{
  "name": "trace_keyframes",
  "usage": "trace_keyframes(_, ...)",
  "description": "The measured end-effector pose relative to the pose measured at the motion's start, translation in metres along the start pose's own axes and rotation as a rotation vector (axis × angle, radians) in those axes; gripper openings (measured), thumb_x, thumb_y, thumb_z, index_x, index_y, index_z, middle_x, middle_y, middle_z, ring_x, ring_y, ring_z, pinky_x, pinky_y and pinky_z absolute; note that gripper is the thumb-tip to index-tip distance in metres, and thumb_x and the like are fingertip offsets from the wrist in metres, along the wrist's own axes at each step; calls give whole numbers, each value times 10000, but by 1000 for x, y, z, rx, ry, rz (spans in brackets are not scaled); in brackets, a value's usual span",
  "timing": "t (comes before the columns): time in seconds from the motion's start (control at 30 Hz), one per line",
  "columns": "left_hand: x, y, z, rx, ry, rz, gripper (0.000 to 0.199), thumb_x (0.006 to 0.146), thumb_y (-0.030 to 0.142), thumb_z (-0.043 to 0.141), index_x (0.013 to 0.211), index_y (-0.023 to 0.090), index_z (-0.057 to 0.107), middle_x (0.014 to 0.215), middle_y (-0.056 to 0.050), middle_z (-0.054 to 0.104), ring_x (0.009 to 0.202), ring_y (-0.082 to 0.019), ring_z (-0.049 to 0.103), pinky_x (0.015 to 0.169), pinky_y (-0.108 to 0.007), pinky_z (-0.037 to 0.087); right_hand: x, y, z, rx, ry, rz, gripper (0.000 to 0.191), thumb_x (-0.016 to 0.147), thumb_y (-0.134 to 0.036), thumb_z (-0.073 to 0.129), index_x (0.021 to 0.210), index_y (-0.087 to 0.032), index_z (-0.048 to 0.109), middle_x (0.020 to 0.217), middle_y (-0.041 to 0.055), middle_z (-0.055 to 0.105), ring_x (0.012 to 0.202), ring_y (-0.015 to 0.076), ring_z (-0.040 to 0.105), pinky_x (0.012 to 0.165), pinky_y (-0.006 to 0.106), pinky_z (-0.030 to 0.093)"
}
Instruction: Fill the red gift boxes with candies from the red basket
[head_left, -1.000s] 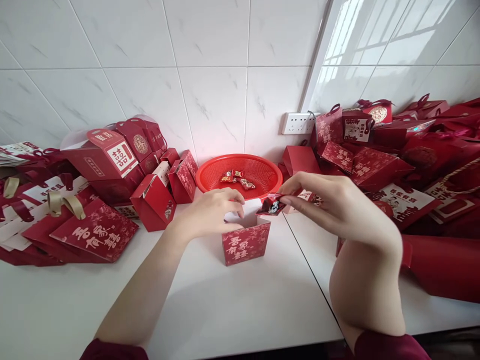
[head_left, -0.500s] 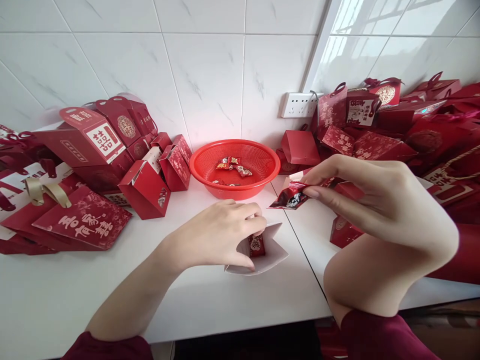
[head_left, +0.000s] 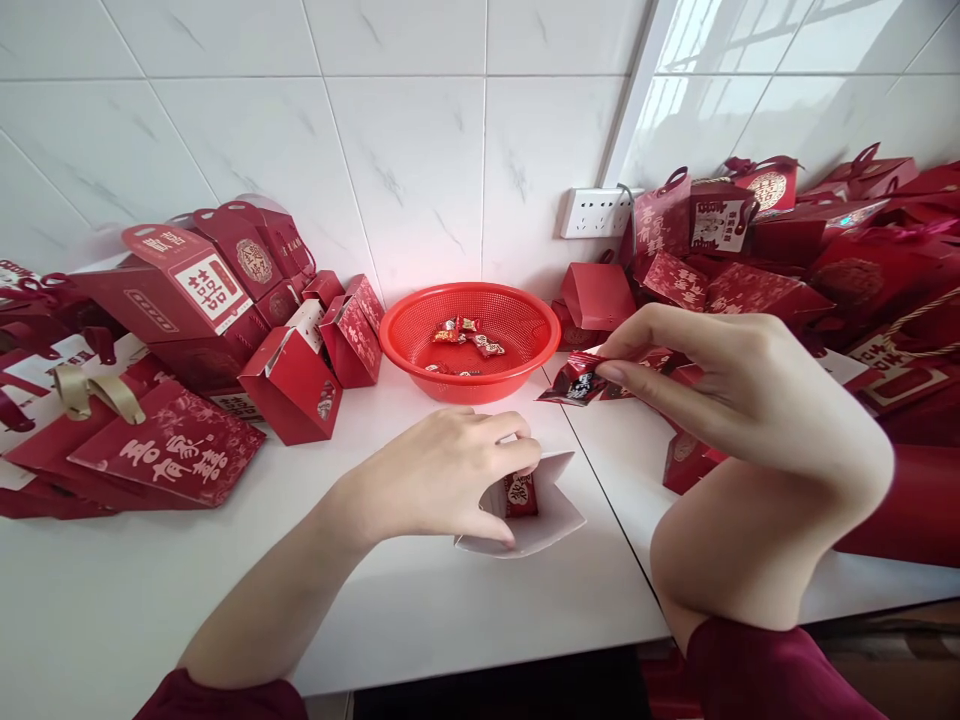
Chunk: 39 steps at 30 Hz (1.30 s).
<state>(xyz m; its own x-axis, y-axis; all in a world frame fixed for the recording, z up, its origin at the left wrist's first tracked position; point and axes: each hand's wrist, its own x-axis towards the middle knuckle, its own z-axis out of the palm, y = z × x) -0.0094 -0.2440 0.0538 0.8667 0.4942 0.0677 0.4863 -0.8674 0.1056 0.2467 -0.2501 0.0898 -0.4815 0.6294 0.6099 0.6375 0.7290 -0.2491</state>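
Observation:
A candy box [head_left: 556, 512] with a white inside stands open on the table, its mouth facing up. My left hand [head_left: 442, 475] grips it from the left, thumb at the near rim and fingers over the far side. Inside the box lies a red wrapped candy [head_left: 523, 496] with light lettering. Up and to the right, my right hand [head_left: 757, 410] pinches the end of a dark-and-red candy packet [head_left: 574, 381] between thumb and forefinger. The packet hangs above the table, apart from the box.
A red plastic basket [head_left: 540, 372] with several wrapped candies [head_left: 487, 345] stands behind the box. Red gift boxes are piled at the left [head_left: 157, 295] and the right [head_left: 780, 290]. A white power strip [head_left: 596, 213] is against the tiled wall. A dark seam crosses the white table [head_left: 420, 630].
The right hand has shifted slightly left with the packet, which sits a bit higher in view. The left hand keeps its hold on the box, and the view has tilted slightly.

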Motion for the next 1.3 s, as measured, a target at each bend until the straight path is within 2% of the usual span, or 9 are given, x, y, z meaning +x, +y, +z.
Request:
trace_keyframes(0.23, -1, 1, 0, 24, 10, -73, 328, 817, 354, 701, 1101, 222, 605, 1155, -40, 650, 967, -224, 640, 776, -313, 477, 1, -1, 1, 2, -17, -13, 51, 940, -265, 572, 901, -239, 593, 798, 8, 672, 644, 162, 624, 599, 301, 491)
trace_keyframes(0.33, 2, 3, 1, 57, 58, -100, 266, 909, 294, 593, 1167, 231, 586, 1106, -34, 679, 952, -218, 655, 819, -334, 485, 2, -2, 2, 18, -33, 0, 58, 943, -254, 562, 889, -243, 582, 803, 6, 665, 658, 166, 624, 601, 301, 488)
trace_keyframes(0.43, 5, 4, 2, 88, 155, -198, 267, 966, 211, 474, 1224, 201, 542, 979, -34, 701, 878, -204, 666, 765, -324, 485, 3, -2, 3, 48, -55, 31, 76, 948, -257, 549, 878, -247, 577, 785, 5, 659, 644, 170, 615, 590, 306, 480)
trace_keyframes(0.53, 4, 2, 0, 133, 195, -378, 223, 952, 240, 493, 1146, 165, 574, 839, -33, 692, 778, -217, 660, 638, -310, 448, 4, -2, 3, 74, -74, 59, 110, 954, -297, 543, 876, -229, 581, 775, 2, 658, 643, 156, 606, 595, 298, 472)
trace_keyframes(0.63, 0, -2, -3, 151, 133, -489, 186, 941, 290, 511, 1037, 210, 649, 776, -13, 685, 688, -215, 639, 576, -303, 391, 6, -1, 3, 88, -85, 65, 133, 954, -302, 545, 871, -208, 588, 772, -5, 660, 652, 134, 599, 613, 276, 461)
trace_keyframes(0.93, 3, -12, 3, 189, 46, -522, 311, 968, 260, 420, 815, 195, 683, 653, -25, 636, 518, -168, 525, 490, -286, 244, 12, 2, 14, 73, -154, 102, 104, 945, -281, 552, 879, -215, 599, 794, 2, 666, 676, 153, 607, 620, 285, 443)
trace_keyframes(1.07, 5, -17, -1, 166, 121, -516, 312, 969, 249, 420, 781, 191, 662, 667, -19, 641, 562, -165, 551, 500, -286, 255, 16, 3, 18, 76, -177, 111, 88, 946, -266, 548, 890, -215, 592, 781, 7, 663, 677, 159, 603, 625, 294, 435)
trace_keyframes(1.2, 3, -28, -5, 70, 236, -583, 290, 984, 310, 422, 911, 227, 690, 727, -8, 682, 668, -184, 616, 577, -286, 349, 22, 2, 27, 107, -131, 107, 94, 944, -249, 552, 859, -212, 572, 774, -2, 654, 673, 148, 588, 621, 283, 422)
trace_keyframes(1.3, 3, -39, -1, -39, 282, -608, 267, 974, 347, 450, 1024, 255, 695, 883, -12, 725, 783, -203, 656, 662, -301, 426, 28, 3, 38, 135, -106, 101, 101, 938, -236, 556, 842, -206, 562, 780, -10, 654, 649, 133, 565, 610, 273, 410)
